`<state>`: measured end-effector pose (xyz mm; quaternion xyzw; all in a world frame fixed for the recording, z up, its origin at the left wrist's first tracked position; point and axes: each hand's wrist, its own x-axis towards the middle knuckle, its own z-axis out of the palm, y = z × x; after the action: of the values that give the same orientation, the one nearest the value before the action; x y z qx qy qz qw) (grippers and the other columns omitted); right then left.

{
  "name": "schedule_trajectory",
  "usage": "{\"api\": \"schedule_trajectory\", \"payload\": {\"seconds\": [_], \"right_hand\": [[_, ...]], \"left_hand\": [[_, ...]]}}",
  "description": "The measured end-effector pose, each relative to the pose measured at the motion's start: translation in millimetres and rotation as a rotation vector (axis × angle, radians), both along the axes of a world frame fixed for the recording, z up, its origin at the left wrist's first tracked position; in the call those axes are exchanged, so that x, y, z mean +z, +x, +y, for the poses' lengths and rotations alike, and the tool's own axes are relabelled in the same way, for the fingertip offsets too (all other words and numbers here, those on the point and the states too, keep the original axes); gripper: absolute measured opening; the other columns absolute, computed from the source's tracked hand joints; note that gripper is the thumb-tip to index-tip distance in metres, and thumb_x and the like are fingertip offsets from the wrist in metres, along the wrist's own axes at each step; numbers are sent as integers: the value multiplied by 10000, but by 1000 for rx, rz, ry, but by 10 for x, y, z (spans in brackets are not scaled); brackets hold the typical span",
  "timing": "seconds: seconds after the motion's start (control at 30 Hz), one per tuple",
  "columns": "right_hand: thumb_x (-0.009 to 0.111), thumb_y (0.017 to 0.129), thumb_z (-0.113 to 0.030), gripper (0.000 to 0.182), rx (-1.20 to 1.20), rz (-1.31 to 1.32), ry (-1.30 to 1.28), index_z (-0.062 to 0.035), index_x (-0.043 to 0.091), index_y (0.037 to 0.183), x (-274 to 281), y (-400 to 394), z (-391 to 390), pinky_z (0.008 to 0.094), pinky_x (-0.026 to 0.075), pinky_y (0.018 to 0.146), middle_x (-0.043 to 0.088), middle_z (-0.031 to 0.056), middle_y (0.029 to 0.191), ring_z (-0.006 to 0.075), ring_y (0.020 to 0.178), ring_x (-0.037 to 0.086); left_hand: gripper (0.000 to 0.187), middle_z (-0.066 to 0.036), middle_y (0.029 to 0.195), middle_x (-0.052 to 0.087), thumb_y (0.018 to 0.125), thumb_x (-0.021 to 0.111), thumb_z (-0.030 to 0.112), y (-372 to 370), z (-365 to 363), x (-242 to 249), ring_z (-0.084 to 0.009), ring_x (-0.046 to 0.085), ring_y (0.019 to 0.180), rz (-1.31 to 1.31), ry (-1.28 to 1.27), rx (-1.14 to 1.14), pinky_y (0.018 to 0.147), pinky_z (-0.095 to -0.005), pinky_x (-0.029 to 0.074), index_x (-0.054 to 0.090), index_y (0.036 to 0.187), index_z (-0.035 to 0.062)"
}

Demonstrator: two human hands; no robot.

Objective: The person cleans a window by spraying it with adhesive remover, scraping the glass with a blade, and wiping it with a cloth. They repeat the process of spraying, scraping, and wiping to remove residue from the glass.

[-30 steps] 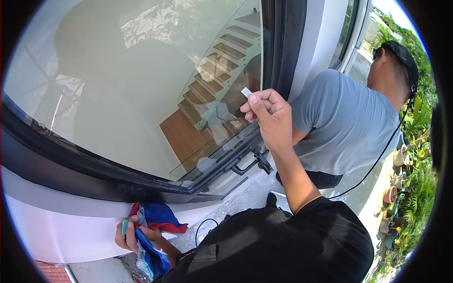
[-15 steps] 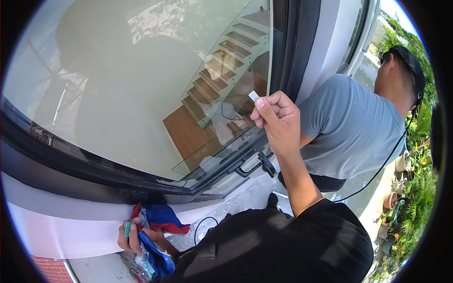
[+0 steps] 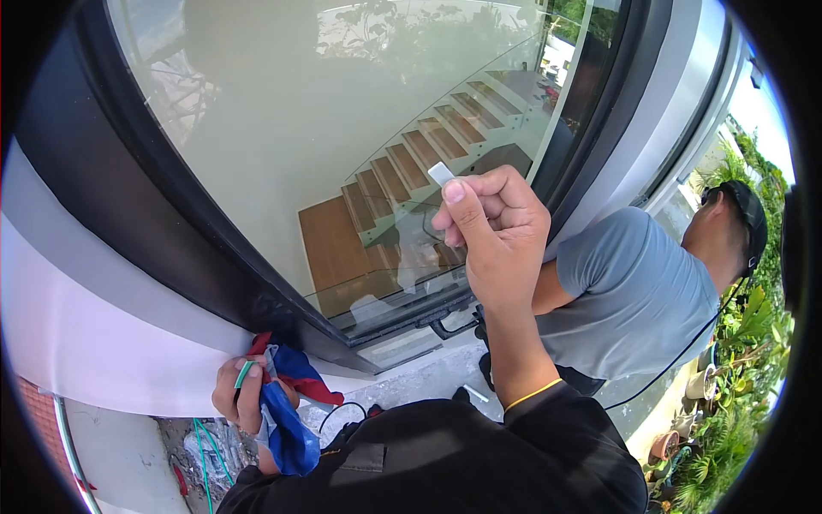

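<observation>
My right hand [image 3: 495, 218] is raised in front of the window glass [image 3: 257, 128], its thumb and curled fingers closed on a small white flat piece [image 3: 440, 174]. Only the piece's rectangular end sticks out past the thumb. Low on the left, near the dark window frame [image 3: 193, 248], my left hand [image 3: 242, 396] is closed round a bunched blue, red and white cloth [image 3: 289, 428]. A small green strip [image 3: 245, 374] shows between that hand's fingers.
A person in a grey shirt [image 3: 634, 300] crouches close by on the right, with a black cord [image 3: 664, 373] running down behind. Potted plants [image 3: 700, 383] line the far right. A black window handle [image 3: 454, 325] is below my right hand. Green cord [image 3: 205, 463] lies at lower left.
The view has turned, so the window frame and the crouching person sit differently in it. Both hands keep their grips, the right one still raised before the glass.
</observation>
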<state>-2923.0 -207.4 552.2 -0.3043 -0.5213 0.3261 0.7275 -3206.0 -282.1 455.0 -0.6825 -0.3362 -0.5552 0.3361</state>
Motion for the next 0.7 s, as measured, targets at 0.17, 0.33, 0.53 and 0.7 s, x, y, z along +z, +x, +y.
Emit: {"api": "schedule_trajectory", "payload": {"seconds": [0.17,0.33,0.53,0.7], "right_hand": [[662,954,-125,131,20,-34,-8,-20,611,895,-20,-25,11,186,451,553,670,48,722,45,605,572],[649,967,-165,158,157,-2,-217,-33,592,901,-970,271,-152,201,452,604,664,42,729,54,633,565],[587,995,-207,168,124,-46,-504,-52,556,938,-2008,699,-866,229,429,694,674,64,820,73,715,516],[570,1004,-175,147,212,-81,-655,-35,540,970,-2222,684,-1189,238,457,765,662,60,890,95,859,617]], "left_hand": [[218,-184,1020,548,952,591,151,-41,12,33,-242,649,732,39,9,-16,645,-323,542,613,1065,-34],[240,-155,1013,537,969,571,201,-43,63,-77,-221,642,714,-40,31,-23,650,-315,542,612,1051,-22],[248,-131,1013,547,982,576,234,226,-111,-334,-220,664,772,-240,-366,-304,696,-319,528,621,1116,31],[195,-151,991,559,966,592,194,533,102,-3,-251,628,842,143,-194,-349,758,-430,567,595,1040,13]]}}
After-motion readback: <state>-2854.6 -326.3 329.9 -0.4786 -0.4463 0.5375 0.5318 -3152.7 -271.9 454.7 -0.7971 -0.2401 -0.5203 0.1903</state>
